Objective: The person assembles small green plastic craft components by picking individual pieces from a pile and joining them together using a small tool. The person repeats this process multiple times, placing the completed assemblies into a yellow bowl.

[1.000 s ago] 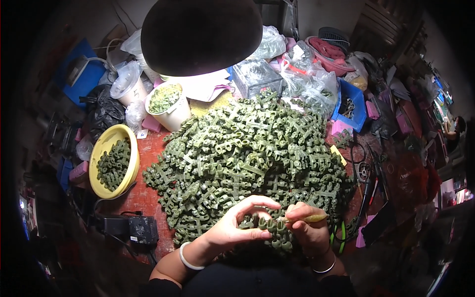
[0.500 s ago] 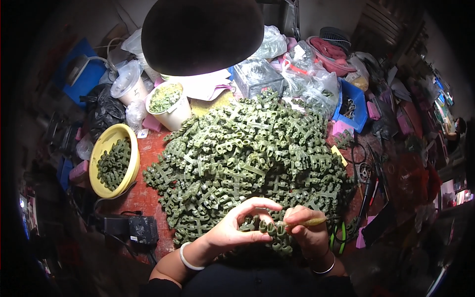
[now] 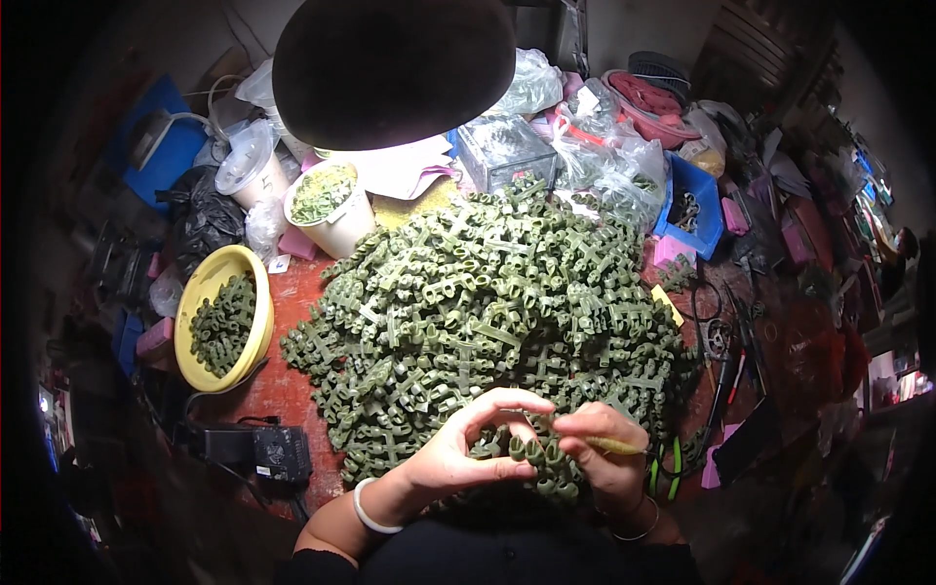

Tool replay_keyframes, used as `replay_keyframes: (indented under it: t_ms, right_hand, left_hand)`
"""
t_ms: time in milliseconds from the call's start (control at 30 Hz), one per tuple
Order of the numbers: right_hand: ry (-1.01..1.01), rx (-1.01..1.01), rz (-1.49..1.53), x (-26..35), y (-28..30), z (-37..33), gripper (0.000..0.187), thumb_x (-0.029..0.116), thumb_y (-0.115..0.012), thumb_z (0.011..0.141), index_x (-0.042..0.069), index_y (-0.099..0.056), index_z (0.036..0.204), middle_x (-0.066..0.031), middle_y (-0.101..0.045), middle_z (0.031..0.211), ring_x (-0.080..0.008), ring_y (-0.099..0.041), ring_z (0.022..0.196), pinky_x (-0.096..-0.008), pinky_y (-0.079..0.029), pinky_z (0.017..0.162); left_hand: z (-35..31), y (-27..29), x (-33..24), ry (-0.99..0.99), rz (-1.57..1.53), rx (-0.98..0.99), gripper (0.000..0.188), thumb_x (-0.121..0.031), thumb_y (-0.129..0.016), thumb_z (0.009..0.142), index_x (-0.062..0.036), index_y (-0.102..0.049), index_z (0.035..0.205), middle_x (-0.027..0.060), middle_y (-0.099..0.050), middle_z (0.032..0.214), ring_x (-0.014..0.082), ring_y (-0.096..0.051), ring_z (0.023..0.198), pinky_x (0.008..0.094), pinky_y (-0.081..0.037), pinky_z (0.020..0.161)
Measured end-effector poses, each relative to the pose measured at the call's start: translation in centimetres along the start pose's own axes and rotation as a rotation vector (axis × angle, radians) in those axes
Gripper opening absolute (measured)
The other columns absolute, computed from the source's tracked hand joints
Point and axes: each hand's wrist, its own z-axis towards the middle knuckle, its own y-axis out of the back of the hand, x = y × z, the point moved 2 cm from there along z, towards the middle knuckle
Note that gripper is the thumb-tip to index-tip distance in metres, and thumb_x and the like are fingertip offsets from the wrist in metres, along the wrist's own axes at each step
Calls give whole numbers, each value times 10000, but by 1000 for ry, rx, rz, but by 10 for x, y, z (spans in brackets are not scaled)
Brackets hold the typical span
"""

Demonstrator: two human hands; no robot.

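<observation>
A green moulded piece with a row of hollow rounded ends (image 3: 534, 451) is pinched between the thumb and fingers of my left hand (image 3: 458, 447), which wears a white bangle. My right hand (image 3: 612, 473) is closed on a slim tool with a yellowish handle (image 3: 618, 446). The handle slants down to the right, and its working tip is too small to make out beside the piece. Under and beyond both hands spreads a big heap of similar green pieces (image 3: 468, 283).
On the left stand a yellow basin (image 3: 265, 327) holding more green pieces and a black power box (image 3: 282, 453). A white bucket of green bits (image 3: 346, 226) is farther back. Right of the heap are a blue bin (image 3: 710, 210), green-handled pliers (image 3: 676, 468) and several pen-like tools.
My right hand has shifted slightly, and the tool's handle now slopes down more to the right. My left hand stays almost still with the green piece.
</observation>
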Motion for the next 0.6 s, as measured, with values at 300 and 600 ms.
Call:
replay_keyframes:
  t_ms: [300,600]
  right_hand:
    - [327,3,-322,24,1,1,211,125,-770,836,36,-734,1024,-18,-633,761,-107,-517,606,-251,-411,538]
    - [279,116,-528,27,-5,4,296,90,-814,765,46,-748,1050,-12,-617,732,-130,-515,591,-253,-405,526]
  left_hand:
    - [-1,-5,6,-34,311,-151,252,-99,-767,840,-51,-595,1018,-2,-558,943,76,-509,849,225,-436,780]
    - [-1,-10,6,-41,307,-179,241,-88,-754,847,-39,-594,1019,3,-567,924,71,-508,818,220,-433,723]
